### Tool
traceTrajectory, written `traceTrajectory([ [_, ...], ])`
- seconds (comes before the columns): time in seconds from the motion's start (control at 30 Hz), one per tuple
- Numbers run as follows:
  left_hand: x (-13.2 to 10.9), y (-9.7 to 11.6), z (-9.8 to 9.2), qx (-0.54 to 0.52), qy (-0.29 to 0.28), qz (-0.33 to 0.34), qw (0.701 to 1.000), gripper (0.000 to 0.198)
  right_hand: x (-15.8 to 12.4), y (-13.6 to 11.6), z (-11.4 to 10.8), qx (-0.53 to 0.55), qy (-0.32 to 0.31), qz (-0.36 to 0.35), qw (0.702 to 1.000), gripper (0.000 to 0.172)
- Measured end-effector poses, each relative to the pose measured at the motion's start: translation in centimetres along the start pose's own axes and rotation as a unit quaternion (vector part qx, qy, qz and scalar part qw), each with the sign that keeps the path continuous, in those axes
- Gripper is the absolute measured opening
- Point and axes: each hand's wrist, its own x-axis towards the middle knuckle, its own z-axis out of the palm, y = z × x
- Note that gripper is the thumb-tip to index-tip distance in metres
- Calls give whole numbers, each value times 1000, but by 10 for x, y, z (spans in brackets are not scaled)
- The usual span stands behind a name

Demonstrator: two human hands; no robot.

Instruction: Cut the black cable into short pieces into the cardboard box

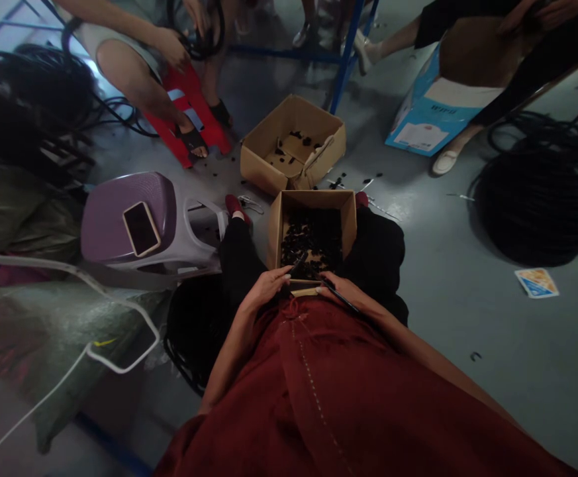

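Note:
Between my knees stands an open cardboard box (pixel 275 232) with many small black pieces (pixel 313 232) inside. My left hand (pixel 267 286) is over its near edge, fingers closed on a short black piece (pixel 298 262) that points up and away from me. To its right, my right hand (pixel 342 290) is closed around a thin, dark strip (pixel 344 299), which runs back under the palm towards my wrist. Its exact kind is too dark to make out. The two hands are slightly apart, both close to my lap.
Another cardboard box (pixel 263 169) with a few black bits sits just beyond. At left, a phone (pixel 142 228) lies on a purple stool (pixel 102 212). A coil of black tubing (pixel 537 199) lies at right. Two people sit opposite, one beside a blue box (pixel 420 119).

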Motion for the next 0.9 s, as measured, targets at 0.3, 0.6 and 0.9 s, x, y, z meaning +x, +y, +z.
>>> traceTrajectory([
  [0.3, 1, 3, 0, -15, -16, 5, 1000, 50, -2, 3, 3, -48, 17, -27, 998, 49],
  [0.6, 5, 8, 5, -18, -28, 9, 999, 50, -6, 6, 3, -59, 20, -27, 998, 39],
  [0.9, 8, 2, 9, -30, -35, 5, 999, 51, -8, 9, 1, -80, 13, -2, 997, 34],
])
